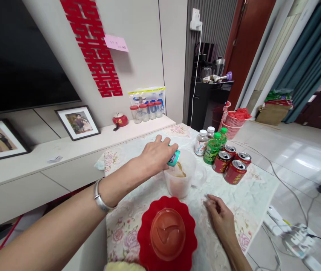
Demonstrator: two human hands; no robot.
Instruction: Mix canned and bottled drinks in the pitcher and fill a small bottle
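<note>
pitcher [181, 180]: translucent plastic, matt | cans [234, 171]: glossy metal | bench cloth [251, 195]: floral fabric | red tray [167, 233]: glossy plastic

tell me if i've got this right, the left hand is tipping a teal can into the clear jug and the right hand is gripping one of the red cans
Not quite. In the head view the right hand rests on the tablecloth, apart from the red cans. The rest holds: the left hand tips the teal can into the clear jug.

"100" on the plastic bag [147, 98]

Floral-cloth table [251, 195]: clear jug [179, 180], red cans [232, 163], bottles [211, 145], red scalloped dish [167, 235].
</note>
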